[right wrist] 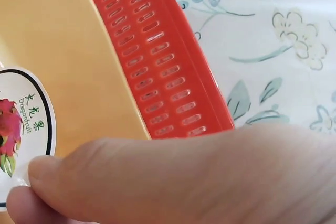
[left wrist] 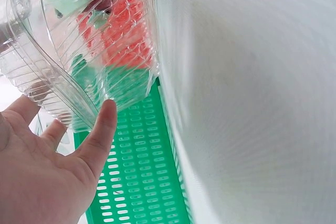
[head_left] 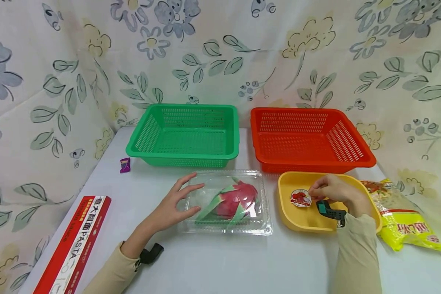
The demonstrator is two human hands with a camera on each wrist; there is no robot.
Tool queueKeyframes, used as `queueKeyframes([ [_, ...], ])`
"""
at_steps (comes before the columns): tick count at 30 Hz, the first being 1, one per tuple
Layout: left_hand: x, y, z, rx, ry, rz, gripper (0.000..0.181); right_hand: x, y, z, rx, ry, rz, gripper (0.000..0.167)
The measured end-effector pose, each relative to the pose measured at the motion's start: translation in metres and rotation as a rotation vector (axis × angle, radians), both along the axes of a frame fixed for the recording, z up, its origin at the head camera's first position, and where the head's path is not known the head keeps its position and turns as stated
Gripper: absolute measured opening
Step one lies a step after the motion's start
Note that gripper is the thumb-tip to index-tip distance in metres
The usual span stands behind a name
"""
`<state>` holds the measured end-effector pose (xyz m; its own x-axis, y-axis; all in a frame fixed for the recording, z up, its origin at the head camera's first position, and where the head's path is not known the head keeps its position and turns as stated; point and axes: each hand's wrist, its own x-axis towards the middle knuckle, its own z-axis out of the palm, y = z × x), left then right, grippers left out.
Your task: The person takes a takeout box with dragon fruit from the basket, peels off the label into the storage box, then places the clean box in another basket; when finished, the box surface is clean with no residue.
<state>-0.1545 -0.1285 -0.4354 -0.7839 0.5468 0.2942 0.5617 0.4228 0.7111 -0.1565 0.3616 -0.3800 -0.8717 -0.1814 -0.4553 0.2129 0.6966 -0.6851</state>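
Note:
A clear plastic clamshell box (head_left: 261, 229) sits mid-table with a red dragon fruit (head_left: 239, 200) inside, its green leaf tips pointing left. At the box's left side my left hand (head_left: 165, 210) is spread, fingers apart; the left wrist view has a fingertip (left wrist: 107, 111) at the ribbed plastic wall (left wrist: 58, 77). Over the yellow tray (head_left: 286, 216), my right hand (head_left: 338, 192) pinches the edge of a round label (head_left: 300, 198) between thumb and fingers. Close up in the right wrist view, the label (right wrist: 31, 129) carries a dragon fruit picture and the word "Dragonfruit".
Behind the box stand a green basket (head_left: 183, 156) and a red basket (head_left: 316, 163). A long red pasta box (head_left: 73, 245) lies at the left, with a small purple packet (head_left: 125, 165) farther back. Beside the tray's right end is a yellow food bag (head_left: 408, 224).

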Motion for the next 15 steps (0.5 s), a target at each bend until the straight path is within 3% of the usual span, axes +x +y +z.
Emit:
queueKeyframes([
  [15,-0.0014,-0.001,-0.003,0.008,-0.008,-0.007,0.058,0.0007,0.0012,-0.0009,0.028,-0.008,0.006,0.035],
])
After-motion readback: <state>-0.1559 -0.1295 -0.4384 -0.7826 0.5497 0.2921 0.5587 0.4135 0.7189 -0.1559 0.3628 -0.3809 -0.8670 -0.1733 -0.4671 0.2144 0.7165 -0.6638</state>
